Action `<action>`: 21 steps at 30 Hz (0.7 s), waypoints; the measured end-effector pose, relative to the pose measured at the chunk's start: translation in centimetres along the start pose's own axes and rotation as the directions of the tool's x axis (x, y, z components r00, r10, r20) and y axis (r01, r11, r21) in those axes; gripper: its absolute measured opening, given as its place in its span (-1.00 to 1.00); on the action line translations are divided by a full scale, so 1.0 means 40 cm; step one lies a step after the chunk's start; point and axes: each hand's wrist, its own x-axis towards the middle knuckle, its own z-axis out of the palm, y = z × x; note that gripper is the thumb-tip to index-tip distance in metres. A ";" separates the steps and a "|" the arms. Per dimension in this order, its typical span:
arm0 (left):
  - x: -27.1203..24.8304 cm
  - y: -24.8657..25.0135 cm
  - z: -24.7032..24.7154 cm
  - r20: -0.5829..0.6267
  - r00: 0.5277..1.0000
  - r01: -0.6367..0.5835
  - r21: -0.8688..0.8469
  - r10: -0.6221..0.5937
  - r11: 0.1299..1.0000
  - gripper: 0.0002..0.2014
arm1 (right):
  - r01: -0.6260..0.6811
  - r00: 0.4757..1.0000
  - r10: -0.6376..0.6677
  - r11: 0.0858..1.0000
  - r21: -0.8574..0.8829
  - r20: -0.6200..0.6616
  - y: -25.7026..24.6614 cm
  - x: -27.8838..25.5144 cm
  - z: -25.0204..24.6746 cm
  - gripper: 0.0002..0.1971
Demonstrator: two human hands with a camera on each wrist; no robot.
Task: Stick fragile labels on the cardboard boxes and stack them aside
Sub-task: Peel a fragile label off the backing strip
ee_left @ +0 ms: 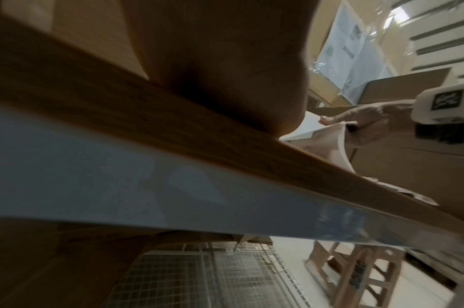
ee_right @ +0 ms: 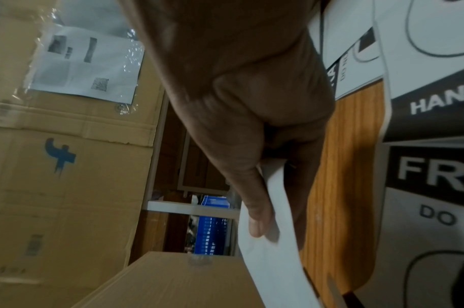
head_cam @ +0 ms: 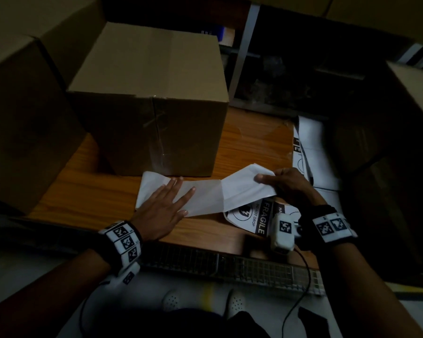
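Note:
A sealed cardboard box stands on the wooden table. In front of it lies a long white strip of label sheet, blank side up. My left hand presses flat on the strip's left part, fingers straight. My right hand pinches the strip's right end between thumb and fingers and lifts it a little off the table. Beneath that end lies a printed FRAGILE label. In the left wrist view the right hand holds the curling sheet.
More cardboard boxes stand at the left and far right. Further label sheets lie on the table's right side. A wire basket hangs under the table's near edge. A shelf frame stands behind.

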 end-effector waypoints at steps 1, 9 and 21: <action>0.001 -0.001 -0.001 0.004 1.000 0.003 0.003 -0.003 1.000 -0.33 | -0.001 1.000 0.000 1.000 0.011 0.018 -0.004 0.007 -0.004 -0.53; 0.005 0.009 -0.010 -0.009 0.998 0.068 -0.039 -0.068 0.997 -0.28 | -0.003 0.996 0.003 1.000 0.000 0.085 -0.036 0.042 -0.019 -0.68; -0.024 0.234 -0.120 -0.530 0.830 0.185 -0.034 -0.175 0.982 -0.59 | 0.052 0.978 -0.074 0.992 0.117 0.194 -0.031 0.086 0.007 -0.83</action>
